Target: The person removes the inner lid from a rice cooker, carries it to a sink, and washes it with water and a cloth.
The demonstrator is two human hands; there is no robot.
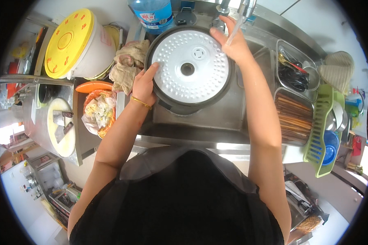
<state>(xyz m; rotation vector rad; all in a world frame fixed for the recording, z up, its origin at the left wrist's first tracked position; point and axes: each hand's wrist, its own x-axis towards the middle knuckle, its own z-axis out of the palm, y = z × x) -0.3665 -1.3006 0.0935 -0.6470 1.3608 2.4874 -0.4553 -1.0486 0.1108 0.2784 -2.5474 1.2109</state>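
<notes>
A round appliance lid, like a rice cooker's, with a dimpled metal inner plate and a dark rim, is held over the steel sink. My left hand grips its left edge, thumb on top, a gold-coloured bangle at the wrist. Near the lid's upper right edge is my right hand, fingers apart; whether it touches the rim is unclear. Water runs from the faucet onto or just beside the right hand.
A blue bottle stands behind the sink. Cloths and a lidded bucket are at left, near a bag-lined orange container. Right of the sink are chopsticks, a spoon container and a green rack.
</notes>
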